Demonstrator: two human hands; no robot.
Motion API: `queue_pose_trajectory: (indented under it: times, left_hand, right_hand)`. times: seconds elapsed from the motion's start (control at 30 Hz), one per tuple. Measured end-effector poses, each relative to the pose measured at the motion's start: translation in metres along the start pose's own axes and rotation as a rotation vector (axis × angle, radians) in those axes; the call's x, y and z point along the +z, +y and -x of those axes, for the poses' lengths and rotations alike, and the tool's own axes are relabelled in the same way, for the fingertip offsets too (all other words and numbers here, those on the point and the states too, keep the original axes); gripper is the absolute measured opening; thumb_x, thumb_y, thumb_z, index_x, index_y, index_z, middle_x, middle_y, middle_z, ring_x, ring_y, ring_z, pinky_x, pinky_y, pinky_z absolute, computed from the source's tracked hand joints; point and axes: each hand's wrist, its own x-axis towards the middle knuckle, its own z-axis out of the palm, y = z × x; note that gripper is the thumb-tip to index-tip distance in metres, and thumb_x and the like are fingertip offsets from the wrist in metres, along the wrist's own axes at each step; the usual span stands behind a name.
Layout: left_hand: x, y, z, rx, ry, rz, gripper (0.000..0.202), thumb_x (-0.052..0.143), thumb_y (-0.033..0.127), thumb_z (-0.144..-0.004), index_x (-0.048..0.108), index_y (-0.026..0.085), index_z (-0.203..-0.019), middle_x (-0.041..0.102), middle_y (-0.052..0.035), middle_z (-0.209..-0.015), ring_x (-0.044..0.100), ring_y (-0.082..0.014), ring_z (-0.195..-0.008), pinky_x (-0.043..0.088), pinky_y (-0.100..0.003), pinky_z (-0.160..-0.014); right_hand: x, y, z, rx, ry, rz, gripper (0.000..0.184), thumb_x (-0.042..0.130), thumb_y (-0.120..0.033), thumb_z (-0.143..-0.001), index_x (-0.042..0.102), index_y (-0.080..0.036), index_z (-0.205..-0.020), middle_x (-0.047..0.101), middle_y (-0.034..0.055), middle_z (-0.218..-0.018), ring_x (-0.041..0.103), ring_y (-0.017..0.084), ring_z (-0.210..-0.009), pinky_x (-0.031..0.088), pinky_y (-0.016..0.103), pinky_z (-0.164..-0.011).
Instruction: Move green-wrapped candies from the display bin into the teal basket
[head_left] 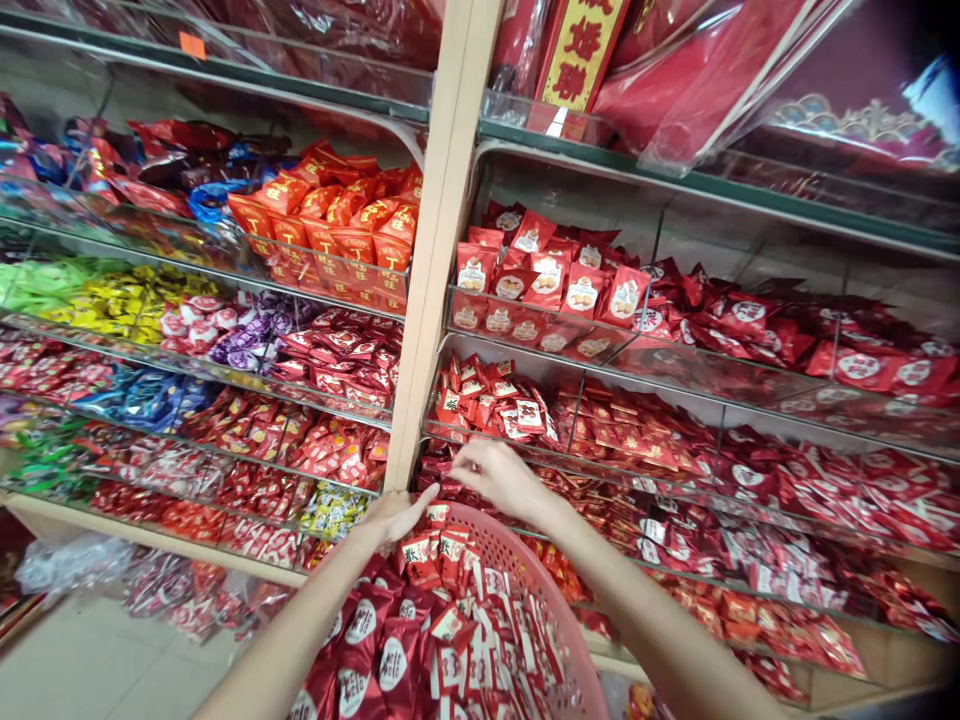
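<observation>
A pink perforated plastic basket sits low in front of me, filled with wrapped sweets. It holds dark red packets with white ovals, cream-and-red packets and small red packets with black characters. My left hand is at the basket's far left rim, thumb stretched out, the other fingers partly hidden. Above the far rim, my right hand has its fingers curled downward, close to the shelf bin of red-and-white packets. I cannot make out anything between those fingers.
A wooden upright divides the stepped shelves. Clear plastic lips front the bins. Orange packets and yellow sweets fill bins at left; red packets fill those at right. Plastic bags lie below at left.
</observation>
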Motion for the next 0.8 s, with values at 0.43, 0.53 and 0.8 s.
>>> queue_pose_trajectory:
  times: [0.43, 0.53, 0.8]
  left_hand:
    - [-0.003, 0.001, 0.004, 0.01, 0.012, 0.022, 0.096, 0.001, 0.08, -0.07, 0.069, 0.013, -0.082, 0.066, -0.022, -0.099, 0.061, -0.0347, -0.097, 0.045, -0.042, -0.08]
    - [-0.003, 0.001, 0.004, 0.014, 0.019, 0.016, 0.095, 0.002, 0.079, -0.071, 0.07, 0.013, -0.083, 0.067, -0.0212, -0.099, 0.061, -0.0337, -0.098, 0.045, -0.041, -0.081]
    - [0.002, -0.004, -0.002, 0.007, 0.033, 0.002, 0.09, 0.007, 0.077, -0.073, 0.07, 0.013, -0.086, 0.066, -0.0195, -0.103, 0.061, -0.0311, -0.099, 0.045, -0.036, -0.08]
  right_hand:
    - [-0.021, 0.031, -0.102, -0.021, -0.257, 0.216, 0.035, 0.06, -0.012, -0.071, 0.065, -0.019, -0.105, 0.065, 0.0032, -0.095, 0.057, 0.015, -0.086, 0.04, 0.023, -0.077]
    - [-0.019, 0.029, -0.106, 0.019, -0.275, 0.23, 0.022, 0.058, -0.018, -0.074, 0.068, -0.02, -0.094, 0.066, 0.0017, -0.09, 0.058, 0.014, -0.082, 0.041, 0.023, -0.074]
    - [-0.019, 0.017, -0.1, 0.246, -0.109, 0.321, 0.02, 0.064, -0.028, -0.071, 0.06, -0.017, -0.088, 0.058, 0.0095, -0.103, 0.056, 0.021, -0.092, 0.04, 0.027, -0.073]
